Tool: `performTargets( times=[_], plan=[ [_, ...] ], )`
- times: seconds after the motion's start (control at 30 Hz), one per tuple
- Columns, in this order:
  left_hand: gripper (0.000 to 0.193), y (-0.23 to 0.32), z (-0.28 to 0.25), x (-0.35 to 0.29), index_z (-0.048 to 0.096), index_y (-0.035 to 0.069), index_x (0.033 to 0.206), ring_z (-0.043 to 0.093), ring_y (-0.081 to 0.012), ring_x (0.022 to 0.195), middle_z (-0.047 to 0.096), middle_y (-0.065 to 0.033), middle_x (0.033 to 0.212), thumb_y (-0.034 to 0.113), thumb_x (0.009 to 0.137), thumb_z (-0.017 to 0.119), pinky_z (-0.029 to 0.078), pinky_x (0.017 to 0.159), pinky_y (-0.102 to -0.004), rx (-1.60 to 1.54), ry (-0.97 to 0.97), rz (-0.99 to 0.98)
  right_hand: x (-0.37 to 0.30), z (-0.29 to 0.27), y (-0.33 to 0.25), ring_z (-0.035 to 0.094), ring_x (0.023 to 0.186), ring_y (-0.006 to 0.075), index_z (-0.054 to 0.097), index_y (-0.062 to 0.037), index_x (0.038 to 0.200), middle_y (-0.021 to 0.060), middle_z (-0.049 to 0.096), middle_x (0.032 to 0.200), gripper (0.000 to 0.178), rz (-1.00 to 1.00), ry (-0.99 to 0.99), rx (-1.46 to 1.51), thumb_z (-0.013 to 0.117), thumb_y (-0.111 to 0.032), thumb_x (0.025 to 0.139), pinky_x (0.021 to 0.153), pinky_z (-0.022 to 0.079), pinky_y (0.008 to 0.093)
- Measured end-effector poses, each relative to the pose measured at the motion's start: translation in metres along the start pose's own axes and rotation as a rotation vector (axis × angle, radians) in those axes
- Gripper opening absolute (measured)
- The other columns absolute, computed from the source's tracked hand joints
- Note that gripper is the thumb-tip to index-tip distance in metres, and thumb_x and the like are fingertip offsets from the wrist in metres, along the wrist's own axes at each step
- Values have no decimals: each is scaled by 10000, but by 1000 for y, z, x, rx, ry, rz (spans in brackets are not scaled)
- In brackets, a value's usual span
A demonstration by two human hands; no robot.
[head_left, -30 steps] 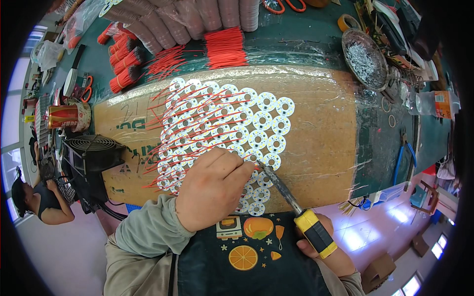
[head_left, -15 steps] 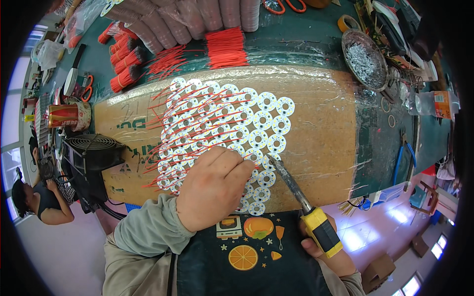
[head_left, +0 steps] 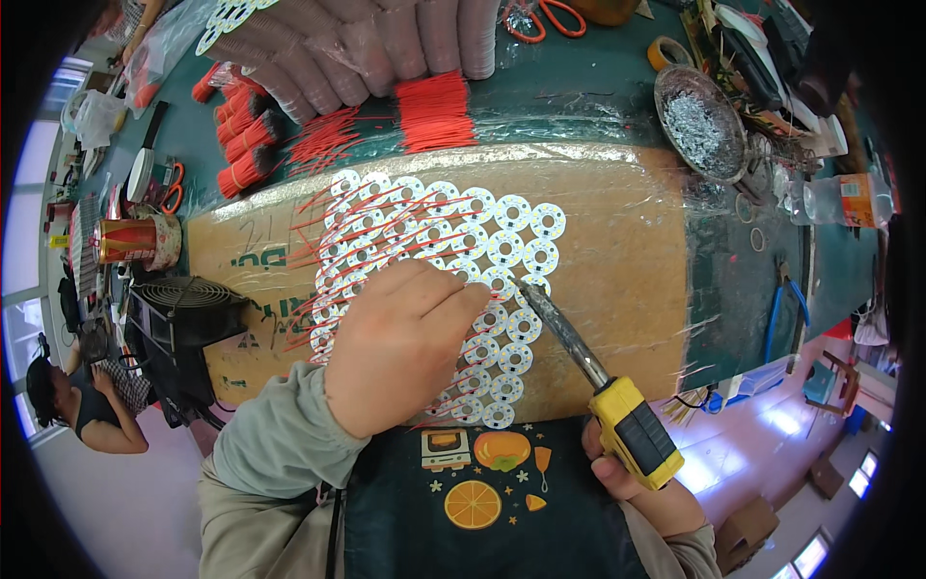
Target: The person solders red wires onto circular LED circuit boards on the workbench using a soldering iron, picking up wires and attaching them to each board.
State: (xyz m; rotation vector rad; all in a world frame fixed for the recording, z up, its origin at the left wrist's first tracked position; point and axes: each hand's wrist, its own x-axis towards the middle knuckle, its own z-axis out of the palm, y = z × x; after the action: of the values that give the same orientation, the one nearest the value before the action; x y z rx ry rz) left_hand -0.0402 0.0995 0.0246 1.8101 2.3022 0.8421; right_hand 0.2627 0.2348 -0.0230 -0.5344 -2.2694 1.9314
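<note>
Ring-shaped white LED circuit boards [head_left: 547,221] lie in close rows on a brown cardboard sheet [head_left: 617,241]. Thin red wires [head_left: 386,210] run across many of the rings on the left. Over the middle of the rows, my left hand [head_left: 400,338] is closed in a pinch. A short red wire end shows at its fingertips, and the rest is hidden. My right hand [head_left: 617,473] grips a soldering iron [head_left: 632,429] by its yellow and black handle. The iron's dark tip points up and left to a ring just right of my left fingertips, seemingly touching it.
Loose red wires [head_left: 434,114], bundled wires [head_left: 249,169] and stacks of ring boards [head_left: 376,48] stand at the back. A dish of silvery scraps [head_left: 699,121] is back right, blue-handled pliers [head_left: 786,309] right. Left are a black fan [head_left: 188,304] and a can [head_left: 130,239]. Another person [head_left: 96,400] sits far left.
My left hand and the soldering iron's tip have moved slightly up and left, to a different ring. The view has shifted a little, with the back stacks now lower in the picture.
</note>
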Motion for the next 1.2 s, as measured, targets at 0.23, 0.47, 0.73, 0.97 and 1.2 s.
performTargets(
  times=[0.23,0.47,0.73,0.97,1.2],
  plan=[
    [241,-11,17,1,720,25,958,643,-281,787,662,-87,855,-46,729,749,535,694,-383,-21,76,7,2,2,-5,658,676,270,659,-5,1107,81,656,832,418,8,1,-61,797,-290,835,613,522,340],
    [251,-12,24,-1,713,22,938,638,-258,792,644,-75,848,-39,696,743,535,692,-372,48,90,55,16,-2,-10,687,736,299,660,1,1147,111,682,893,469,-117,8,-151,816,-285,810,663,547,352],
    [243,-11,23,0,709,19,939,636,-238,800,633,-63,841,-17,701,741,527,710,-353,80,66,85,19,-3,-12,700,774,277,645,5,1159,115,694,939,491,-116,16,-188,816,-299,813,692,552,353],
    [214,-9,22,0,708,22,942,644,-238,810,638,-64,847,11,732,749,525,714,-358,103,37,75,23,-2,-17,697,758,267,641,-1,1147,107,691,924,471,-111,10,-262,812,-292,817,682,550,346],
    [205,-8,20,0,706,25,941,645,-239,812,638,-65,850,18,740,748,525,719,-360,103,24,62,25,0,-19,672,697,240,632,-3,1117,87,675,880,416,-136,31,-262,802,-247,827,642,529,339]
  ],
)
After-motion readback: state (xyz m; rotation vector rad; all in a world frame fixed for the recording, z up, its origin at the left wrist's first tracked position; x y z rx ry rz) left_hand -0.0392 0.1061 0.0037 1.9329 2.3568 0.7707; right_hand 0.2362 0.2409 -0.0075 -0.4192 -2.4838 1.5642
